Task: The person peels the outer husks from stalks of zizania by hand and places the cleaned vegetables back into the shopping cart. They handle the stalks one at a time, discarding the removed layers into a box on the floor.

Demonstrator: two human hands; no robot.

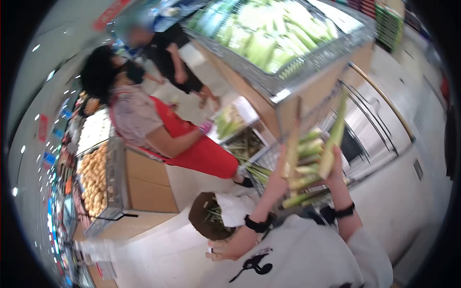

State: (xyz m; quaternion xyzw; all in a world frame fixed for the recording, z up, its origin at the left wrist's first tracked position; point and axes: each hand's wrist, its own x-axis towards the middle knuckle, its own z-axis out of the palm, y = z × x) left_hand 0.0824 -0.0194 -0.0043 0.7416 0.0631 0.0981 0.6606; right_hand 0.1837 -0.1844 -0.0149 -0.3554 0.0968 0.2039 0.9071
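Note:
In my right hand [335,165] is a long pale-green vegetable stalk [336,137], its pointed end tilted up and away; my fingers close round its lower part. My left hand [278,180] grips a narrower, brownish-green stalk [291,156] just beside it. Blur hides the finer shape of both. Between and below my hands, several similar pale stalks [307,153] lie piled in a wire shopping cart [379,120]. Thin green stems [259,172] stick out to the left of my left hand. Each wrist wears a black band.
A display bin [283,91] of long green vegetables stands ahead. A person in a red apron [185,139] is on the left, another person in dark clothes [165,57] behind. A carton [206,216] with green scraps sits on the floor near another person's hand [221,252]. Potatoes [93,177] fill a stand.

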